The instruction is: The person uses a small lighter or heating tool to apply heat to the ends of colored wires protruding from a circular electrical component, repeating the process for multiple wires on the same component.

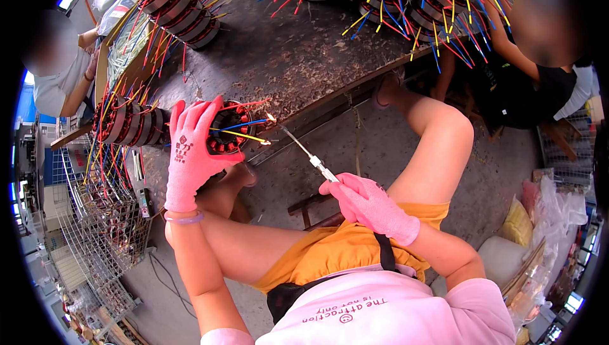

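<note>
At the near edge of the dark workbench, my left hand [195,145], in a pink glove, grips a motor stator [223,144]. The stator is a ring with red windings, its open face turned to the right. Red, blue and yellow lead wires stick out of it, and the blue wire [244,125] and yellow wire [241,134] end in bright, orange-white tips. My right hand [371,203], also gloved in pink, is closed around the handle of a slim silver tool [316,162]. The tool's thin metal shaft points toward the wire tips, with a small gap between them. Its exact kind is unclear.
Stacked stators with coloured wires stand on the workbench [266,47]: one stack [130,123] at the left, another [181,15] at the far left, several at the far right. Co-workers sit at both sides. A wire-mesh rack [95,231] stands left; plastic bags [552,218] lie right.
</note>
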Tool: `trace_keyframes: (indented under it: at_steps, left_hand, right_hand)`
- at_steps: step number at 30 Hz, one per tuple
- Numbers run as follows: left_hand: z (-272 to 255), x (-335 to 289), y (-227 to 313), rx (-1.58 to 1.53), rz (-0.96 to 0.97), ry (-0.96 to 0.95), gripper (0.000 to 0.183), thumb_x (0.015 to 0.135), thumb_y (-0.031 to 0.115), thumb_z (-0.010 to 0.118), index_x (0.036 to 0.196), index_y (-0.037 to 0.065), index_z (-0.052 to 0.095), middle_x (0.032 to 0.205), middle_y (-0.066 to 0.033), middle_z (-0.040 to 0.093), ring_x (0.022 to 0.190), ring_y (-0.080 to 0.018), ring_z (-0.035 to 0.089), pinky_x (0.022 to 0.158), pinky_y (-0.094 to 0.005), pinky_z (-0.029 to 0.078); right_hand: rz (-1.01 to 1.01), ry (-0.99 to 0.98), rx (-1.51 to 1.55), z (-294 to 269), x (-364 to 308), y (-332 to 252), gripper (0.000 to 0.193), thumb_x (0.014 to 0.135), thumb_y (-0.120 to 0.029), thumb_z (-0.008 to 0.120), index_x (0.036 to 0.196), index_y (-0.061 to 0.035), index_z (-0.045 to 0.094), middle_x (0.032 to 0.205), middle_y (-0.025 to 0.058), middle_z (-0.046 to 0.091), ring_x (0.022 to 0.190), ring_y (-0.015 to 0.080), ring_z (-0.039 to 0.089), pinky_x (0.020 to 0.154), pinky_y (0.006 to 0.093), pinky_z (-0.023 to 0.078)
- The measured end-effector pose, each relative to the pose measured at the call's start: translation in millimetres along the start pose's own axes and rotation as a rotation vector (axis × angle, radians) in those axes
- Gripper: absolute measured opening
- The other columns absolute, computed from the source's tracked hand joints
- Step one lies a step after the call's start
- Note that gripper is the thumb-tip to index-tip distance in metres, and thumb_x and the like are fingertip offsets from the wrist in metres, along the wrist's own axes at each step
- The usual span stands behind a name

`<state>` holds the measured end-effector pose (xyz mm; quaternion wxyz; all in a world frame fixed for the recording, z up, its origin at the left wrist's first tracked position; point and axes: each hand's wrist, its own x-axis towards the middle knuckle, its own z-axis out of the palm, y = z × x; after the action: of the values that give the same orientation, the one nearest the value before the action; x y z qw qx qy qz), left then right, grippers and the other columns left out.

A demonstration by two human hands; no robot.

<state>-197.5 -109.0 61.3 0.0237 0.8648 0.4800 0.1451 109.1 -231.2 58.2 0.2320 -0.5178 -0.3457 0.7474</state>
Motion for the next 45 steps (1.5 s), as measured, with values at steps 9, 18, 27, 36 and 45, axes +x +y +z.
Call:
trace_keyframes:
  at_steps: [9, 18, 27, 36, 45]
  left_hand:
    - [-2.0, 0.9, -0.6, -0.008, -0.011, -0.036, 0.094, 0.054, 0.021, 0.087, 0.14, 0.008, 0.051, 0.136, -0.0117, 0.055, 0.134, -0.0335, 0.046, 0.12, -0.0517, 0.024]
    - [-0.5, 0.6, -1.1, 0.006, -0.034, -0.027, 0.095, 0.053, 0.023, 0.087, 0.14, 0.008, 0.052, 0.135, -0.0118, 0.056, 0.134, -0.0346, 0.044, 0.12, -0.0512, 0.025]
    - [-0.9, 2.1, -2.7, -0.027, -0.003, 0.002, 0.093, 0.055, 0.028, 0.089, 0.139, 0.008, 0.053, 0.133, -0.0122, 0.057, 0.132, -0.0311, 0.048, 0.119, -0.052, 0.025]
    - [-2.6, 2.7, -0.8, -0.028, -0.021, -0.02, 0.092, 0.053, 0.018, 0.087, 0.137, 0.006, 0.053, 0.136, -0.0114, 0.057, 0.135, -0.0316, 0.046, 0.121, -0.05, 0.024]
    - [-1.5, 2.2, -1.7, -0.037, -0.016, -0.015, 0.09, 0.054, 0.017, 0.086, 0.137, 0.007, 0.054, 0.136, -0.011, 0.057, 0.136, -0.0313, 0.045, 0.121, -0.0499, 0.023]
  right_hand:
    - [0.008, 0.001, 0.002, 1.5, -1.0, -2.1, 0.027, 0.105, -0.022, 0.048, 0.112, -0.0002, 0.062, 0.068, -0.0022, 0.048, 0.056, 0.0056, 0.043, 0.052, 0.0239, 0.036]
    - [-0.006, -0.002, -0.004, 1.0, -1.2, 0.8, 0.028, 0.104, -0.023, 0.048, 0.112, -0.0002, 0.062, 0.066, -0.002, 0.048, 0.055, 0.0058, 0.042, 0.051, 0.0242, 0.036]
    - [0.004, 0.003, -0.009, 1.3, -2.5, -1.5, 0.028, 0.105, -0.024, 0.049, 0.111, 0.0, 0.061, 0.065, -0.0019, 0.047, 0.054, 0.0056, 0.043, 0.051, 0.0239, 0.036]
    - [-0.032, -0.015, -0.033, 0.7, 0.3, 5.1, 0.028, 0.105, -0.024, 0.048, 0.111, -0.0002, 0.062, 0.067, -0.0016, 0.048, 0.055, 0.0059, 0.043, 0.052, 0.0249, 0.037]
    - [-0.03, 0.019, 0.015, 2.6, -0.1, 7.8, 0.029, 0.104, -0.028, 0.05, 0.111, -0.0027, 0.063, 0.059, -0.0034, 0.044, 0.05, 0.0051, 0.039, 0.049, 0.0229, 0.03]
